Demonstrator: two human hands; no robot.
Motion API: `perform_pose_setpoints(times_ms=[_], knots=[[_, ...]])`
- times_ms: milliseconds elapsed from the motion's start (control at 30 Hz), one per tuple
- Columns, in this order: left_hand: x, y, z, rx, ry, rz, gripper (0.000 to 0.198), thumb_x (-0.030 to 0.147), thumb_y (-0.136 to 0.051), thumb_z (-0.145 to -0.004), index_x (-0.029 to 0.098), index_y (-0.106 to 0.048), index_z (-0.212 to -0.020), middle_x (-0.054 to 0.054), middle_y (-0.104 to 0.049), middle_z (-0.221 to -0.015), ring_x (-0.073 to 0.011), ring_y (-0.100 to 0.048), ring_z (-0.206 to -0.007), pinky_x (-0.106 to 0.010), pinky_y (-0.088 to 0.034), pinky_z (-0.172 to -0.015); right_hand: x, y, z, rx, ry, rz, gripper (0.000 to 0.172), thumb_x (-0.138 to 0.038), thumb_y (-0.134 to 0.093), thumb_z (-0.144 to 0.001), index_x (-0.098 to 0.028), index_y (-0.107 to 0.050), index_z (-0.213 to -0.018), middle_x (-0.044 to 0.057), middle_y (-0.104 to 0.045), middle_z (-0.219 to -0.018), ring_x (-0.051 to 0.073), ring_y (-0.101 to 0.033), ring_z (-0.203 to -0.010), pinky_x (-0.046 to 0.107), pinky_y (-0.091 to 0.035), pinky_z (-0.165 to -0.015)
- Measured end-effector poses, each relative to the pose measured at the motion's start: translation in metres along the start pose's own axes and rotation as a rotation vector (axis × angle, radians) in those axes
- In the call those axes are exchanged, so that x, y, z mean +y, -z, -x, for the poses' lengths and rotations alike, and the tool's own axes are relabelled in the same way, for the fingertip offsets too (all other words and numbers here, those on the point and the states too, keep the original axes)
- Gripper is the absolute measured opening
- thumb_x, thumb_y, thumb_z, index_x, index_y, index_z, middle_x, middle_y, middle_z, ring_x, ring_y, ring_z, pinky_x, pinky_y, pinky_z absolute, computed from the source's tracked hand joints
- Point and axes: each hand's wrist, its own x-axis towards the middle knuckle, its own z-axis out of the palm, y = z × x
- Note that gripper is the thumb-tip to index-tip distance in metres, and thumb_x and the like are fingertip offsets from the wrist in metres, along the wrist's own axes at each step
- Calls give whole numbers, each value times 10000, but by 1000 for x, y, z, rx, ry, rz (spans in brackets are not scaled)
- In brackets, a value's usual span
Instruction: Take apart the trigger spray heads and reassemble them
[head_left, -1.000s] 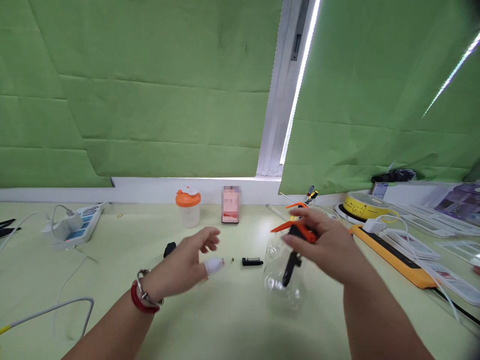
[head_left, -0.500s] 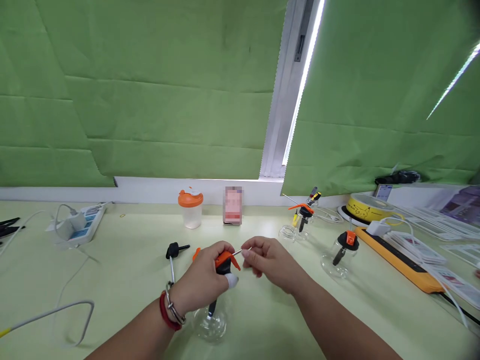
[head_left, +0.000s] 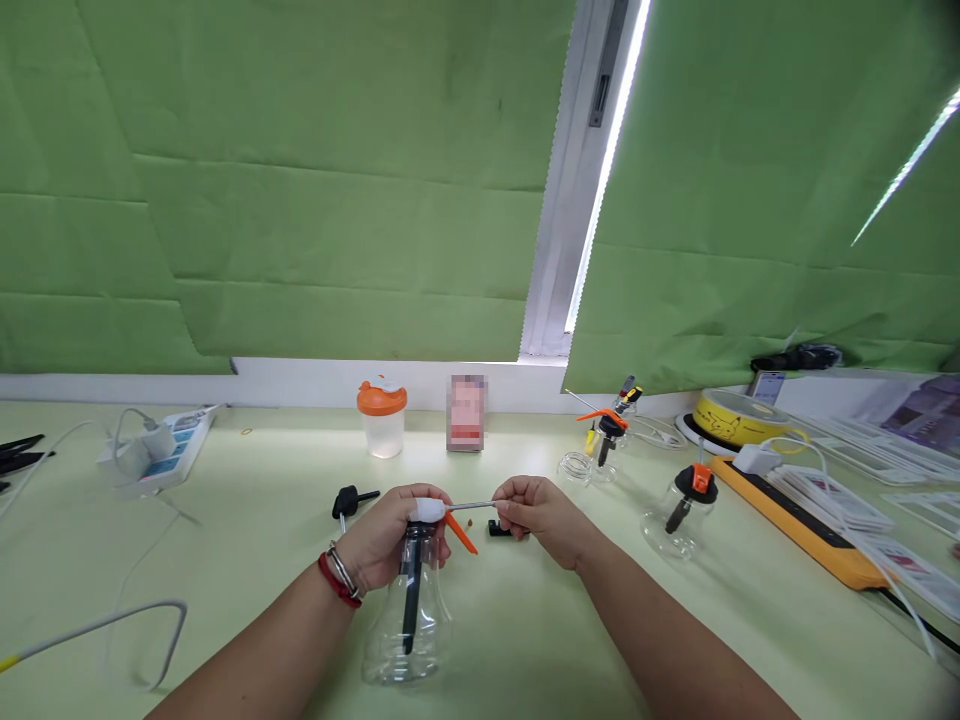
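The left hand (head_left: pixel 390 540) holds a clear bottle (head_left: pixel 412 625) by its neck over the table (head_left: pixel 255 530), top pointing up, leaning slightly right. The right hand (head_left: pixel 549 522) pinches a thin sideways rod (head_left: pixel 472 505), partly hiding a black piece (head_left: pixel 496 528)

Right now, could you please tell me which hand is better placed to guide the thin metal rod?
Probably the right hand: it pinches the thin metal rod, while the left hand is occupied gripping the clear spray bottle near its top.
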Motion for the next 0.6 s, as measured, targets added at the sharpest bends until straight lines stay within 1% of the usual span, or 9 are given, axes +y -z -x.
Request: perform_pose_setpoints(times_ms=[67, 167, 233, 300, 333, 400, 467, 533, 600], knots=[[2, 5, -1, -10, -2, 12, 153, 190, -609, -647, 150, -576, -791, 3, -578, -546, -180, -611, -484, -304, -455, -517, 1, 0, -1, -16, -22, 5, 342, -455, -689, -670, -143, -581, -762, 8, -604, -615, 69, -440, -464, 219, -360, -474], [3, 12, -2, -7, -15, -37, 147, 185, -610, -666, 151, -576, -805, -1, -589, -540, -185, -620, -493, -289, -447, -511, 8, -3, -4, 27, -59, 3, 408, -538, -571, -749, -133, -567, -701, 11, -581, -557, 61, -404, -406, 218, -328, -422], [2, 16, -3, 4, -1, -85, 148, 191, -614, -675, 151, -573, -811, -9, -594, -519, -188, -619, -492, -274, -433, -492, 12, -5, -6, 58, -42, -20, 369, -499, -609, -734, -134, -562, -702, 0, -573, -546, 57, -410, -411, 212, -328, -426], [1, 19, -4, 17, 11, -115, 149, 204, -617, -680, 152, -568, -811, -14, -593, -494, -190, -615, -486, -265, -422, -476, 14, -6, -7, 55, -20, -77, 311, -403, -704, -664, -140, -569, -760, -2, -601, -610, 61, -453, -464, 210, -370, -472], [1, 20, -4, 22, 12, -121, 148, 209, -617, -681, 152, -567, -808, -16, -592, -488, -192, -613, -484, -265, -421, -474, 14, -7, -7, 46, -28, -106, 317, -384, -720, -646, -142, -571, -787, 2, -611, -642, 65, -467, -483, 215, -385, -486], [1, 22, -6, 30, 13, -120, 147, 219, -615, -681, 152, -567, -802, -16, -591, -483, -193, -613, -483, -269, -425, -478, 15, -9, -8, 44, -73, -122, 332, -432, -679, -679, -137, -575, -789, 7, -603, -634, 69, -456, -467, 223, -375, -459], [0, 23, -7, 41, 29, -113, 151, 222, -619, -671, 152, -568, -794, -11, -589, -486, -192, -612, -479, -273, -431, -484, 16, -10, -8, 52, -102, -91, 355, -483, -623, -717, -132, -569, -735, 4, -577, -581, 67, -422, -428, 223, -337, -416], [0, 24, -8, 48, 42, -107, 160, 221, -627, -657, 152, -571, -790, -8, -591, -501, -192, -615, -484, -279, -440, -492, 17, -11, -9, 44, -80, -77, 327, -430, -688, -664, -137, -569, -742, -12, -571, -573, 62, -420, -428, 219, -337, -424], [0, 25, -8, 45, 41, -103, 166, 222, -630, -650, 152, -575, -790, -9, -593, -514, -194, -618, -493, -287, -450, -500, 19, -11, -9, 24, -53, -106, 348, -348, -759, -588, -146, -572, -801, -22, -588, -614, 61, -443, -455, 217, -363, -456]])
